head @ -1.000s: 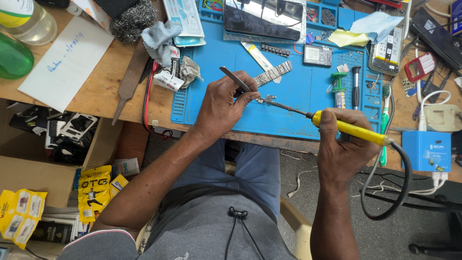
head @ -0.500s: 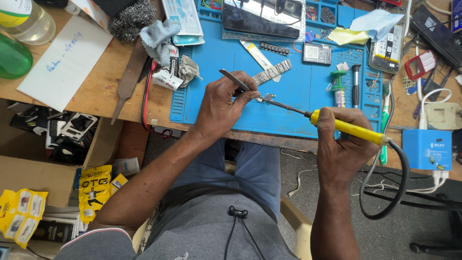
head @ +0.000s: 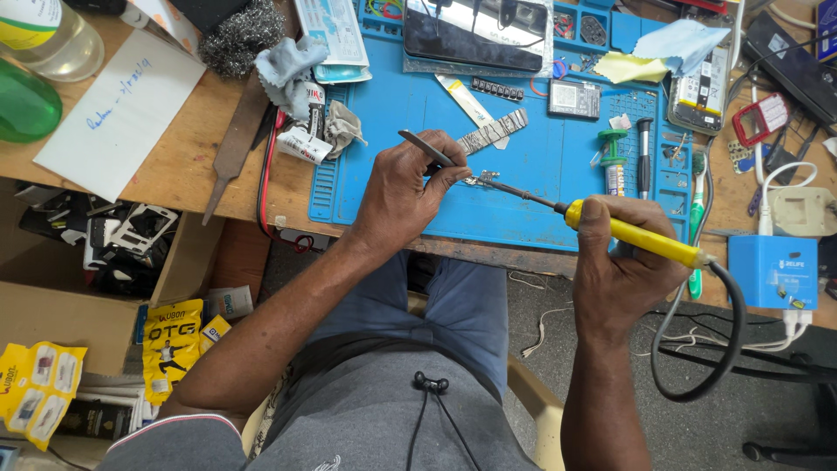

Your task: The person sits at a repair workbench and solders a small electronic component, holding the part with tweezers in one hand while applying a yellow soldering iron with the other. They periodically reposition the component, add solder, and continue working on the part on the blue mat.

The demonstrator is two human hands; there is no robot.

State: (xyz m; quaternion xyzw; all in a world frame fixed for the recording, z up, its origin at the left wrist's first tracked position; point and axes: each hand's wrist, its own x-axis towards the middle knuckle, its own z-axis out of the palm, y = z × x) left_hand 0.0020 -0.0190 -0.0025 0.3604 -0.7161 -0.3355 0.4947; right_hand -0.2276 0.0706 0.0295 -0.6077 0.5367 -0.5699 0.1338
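Cluttered wooden desk (head: 174, 187) w/ a blue work mat (head: 523, 187) on top, me seated at its near edge, lap below.

Nearest me: right hand (head: 623, 279), off the desk edge, fingers wrapped shut round the yellow handle of the soldering iron (head: 610, 228). Its black cord (head: 719, 340) loops down by my right side. Long axis of the iron runs from lower right up to upper left, tip pointing toward my left hand.

Left hand (head: 403, 194) sits over the mat's near edge, fingers pinched closed on slim metal tweezers (head: 427, 151), which slant up-left to down-right. At the tweezer points is a small metal part (head: 475, 180), too tiny to tell what kind. Iron tip meets it from the right, so tip and tweezers converge on that one spot; left hand is the nearer one to the part.

Farther out on the mat: silvery strip (head: 497, 133), small grey module (head: 574, 98), dark phone screen (head: 475, 30) at the top edge. Right of mat: blue square box (head: 772, 270) w/ white cables, green-handled brush (head: 695, 222).

Far left: white paper card (head: 118, 113) w/ blue handwriting, green bottle (head: 26, 109), steel wool wad (head: 240, 35). Below the desk on the left, yellow flat retail packs (head: 170, 344), rectangular, black lettering, and another yellow pack (head: 39, 388) w/ small pictured items.
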